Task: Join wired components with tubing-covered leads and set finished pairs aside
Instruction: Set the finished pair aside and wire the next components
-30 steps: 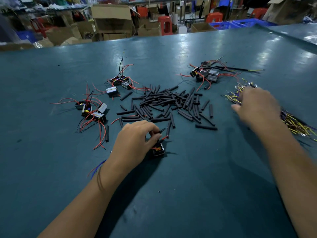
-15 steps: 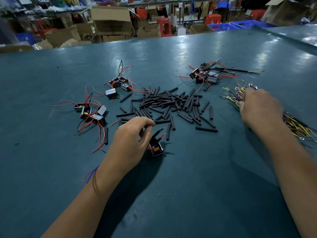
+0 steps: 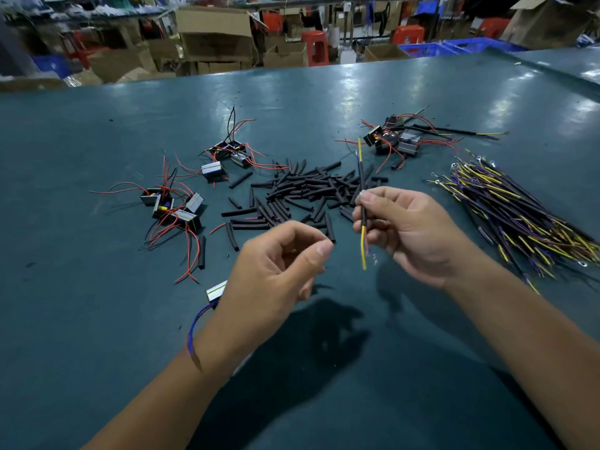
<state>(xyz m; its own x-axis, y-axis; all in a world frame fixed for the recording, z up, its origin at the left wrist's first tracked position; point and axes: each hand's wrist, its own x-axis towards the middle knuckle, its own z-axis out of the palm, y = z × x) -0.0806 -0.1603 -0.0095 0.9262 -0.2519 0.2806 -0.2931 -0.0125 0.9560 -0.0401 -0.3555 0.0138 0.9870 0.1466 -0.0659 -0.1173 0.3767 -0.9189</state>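
Observation:
My right hand (image 3: 409, 228) pinches one tubing-covered lead (image 3: 362, 222) and holds it upright, yellow wire showing at both ends. My left hand (image 3: 276, 274) is raised beside it, thumb and forefinger pinched together. A small black component (image 3: 217, 291) with a white face peeks out from under that hand, and its blue wire (image 3: 192, 332) hangs by the wrist. A pile of short black tubing pieces (image 3: 305, 193) lies just beyond both hands. A bundle of yellow and purple leads (image 3: 506, 216) lies at the right.
Clusters of components with red wires sit on the green table (image 3: 97, 336): one at the left (image 3: 172, 206), one behind it (image 3: 230, 154), one at the back right (image 3: 393, 141). Cardboard boxes (image 3: 214, 34) and red stools stand past the far edge.
My right hand left the lead bundle with one lead and moved in toward the middle. My left hand lifted the component off the table and drew it nearer to me.

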